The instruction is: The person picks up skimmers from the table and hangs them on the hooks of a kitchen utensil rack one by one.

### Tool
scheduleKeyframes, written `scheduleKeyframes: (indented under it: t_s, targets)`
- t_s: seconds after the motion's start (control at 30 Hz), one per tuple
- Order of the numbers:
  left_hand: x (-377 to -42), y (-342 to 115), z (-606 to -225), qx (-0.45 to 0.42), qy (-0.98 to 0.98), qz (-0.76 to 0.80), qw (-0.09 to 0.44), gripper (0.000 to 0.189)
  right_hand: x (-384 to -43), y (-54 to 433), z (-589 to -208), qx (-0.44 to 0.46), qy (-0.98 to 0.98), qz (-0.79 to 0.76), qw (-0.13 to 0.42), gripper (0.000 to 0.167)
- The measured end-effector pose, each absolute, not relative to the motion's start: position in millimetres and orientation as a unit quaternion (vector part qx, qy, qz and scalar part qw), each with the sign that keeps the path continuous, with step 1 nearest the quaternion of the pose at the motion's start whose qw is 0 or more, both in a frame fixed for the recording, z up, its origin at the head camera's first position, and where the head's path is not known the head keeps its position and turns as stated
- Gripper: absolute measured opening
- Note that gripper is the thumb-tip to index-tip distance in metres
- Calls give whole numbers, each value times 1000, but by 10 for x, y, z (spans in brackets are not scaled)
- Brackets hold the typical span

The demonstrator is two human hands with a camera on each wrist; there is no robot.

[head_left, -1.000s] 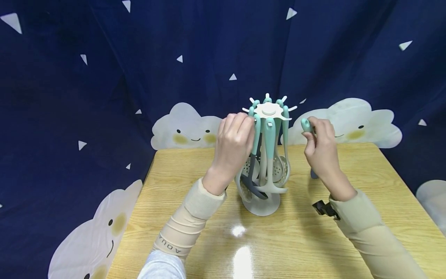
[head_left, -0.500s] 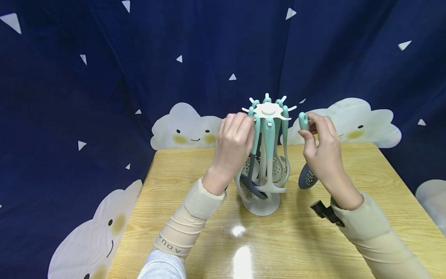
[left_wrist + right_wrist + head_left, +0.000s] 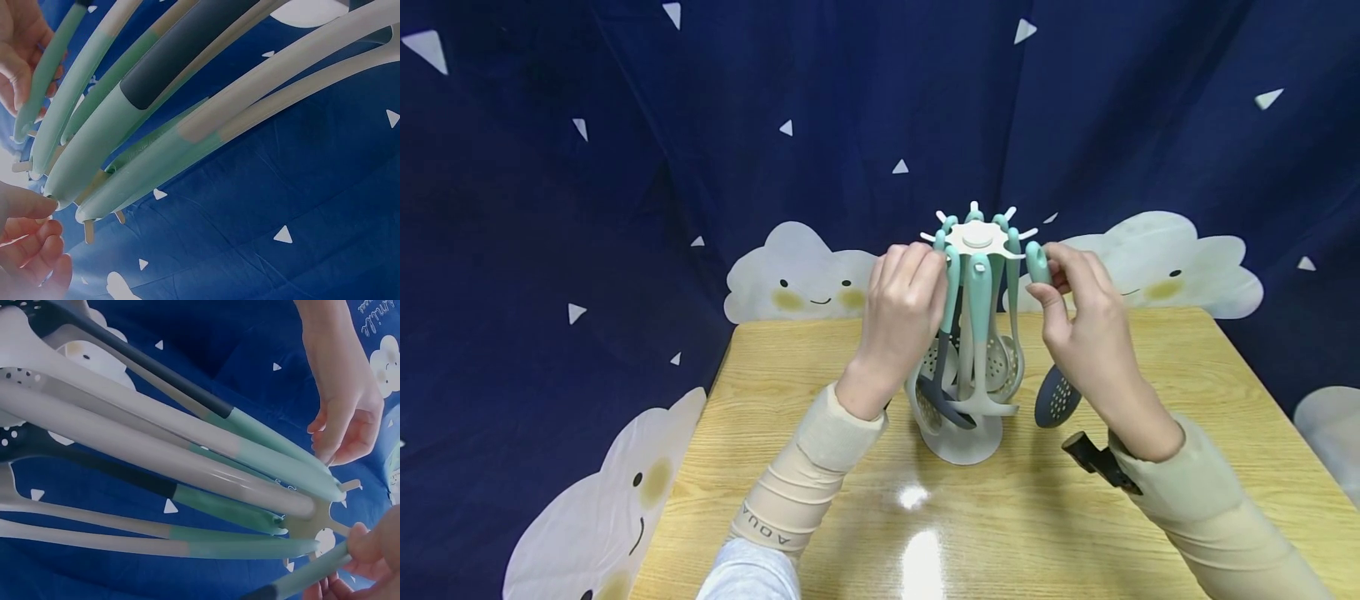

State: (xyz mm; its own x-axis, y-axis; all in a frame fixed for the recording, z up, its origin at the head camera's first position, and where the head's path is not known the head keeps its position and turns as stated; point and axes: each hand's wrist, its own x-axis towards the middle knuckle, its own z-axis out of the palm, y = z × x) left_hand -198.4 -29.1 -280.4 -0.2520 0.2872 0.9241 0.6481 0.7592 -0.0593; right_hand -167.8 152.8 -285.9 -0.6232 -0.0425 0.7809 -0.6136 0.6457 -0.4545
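Note:
A white rotating utensil rack [image 3: 977, 239] stands upright, hung with several mint-handled utensils. My left hand [image 3: 904, 292] pinches at one of its prongs, beside the handle end of a dark ladle [image 3: 945, 392]; in the left wrist view the thumb [image 3: 31, 203] meets the prong tip. My right hand [image 3: 1086, 308] pinches the upper mint handle of a dark perforated skimmer [image 3: 1057, 398] between thumb and fingers. The skimmer hangs down with its holed head above the table, its handle end close to the rack's right prongs. The right hand hides part of its shaft.
A pale masher-like utensil [image 3: 981, 350] hangs at the rack's front, and pale perforated spoons [image 3: 997, 367] hang behind. The round white base [image 3: 966, 446] rests on a wooden table [image 3: 790, 400]. A dark blue curtain [image 3: 850, 83] with cloud shapes hangs behind.
My right hand has carried the skimmer leftward, close to the rack, and its dark head has come into view below the hand. The left hand has stayed at the prong.

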Motion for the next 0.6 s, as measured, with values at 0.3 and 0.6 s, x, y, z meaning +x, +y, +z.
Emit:
scheduleKeyframes:
  t_s: [0.3,0.6]
  targets:
    - [-1976,-292,-2799,-301,-775,-171,529,10,-1687,1497,-2871,200,-827,359,383,27]
    - [-1978,-291,-2802,-302,-775,-175,528,10,-1730,1464,-2918,199,-837,345,375,29]
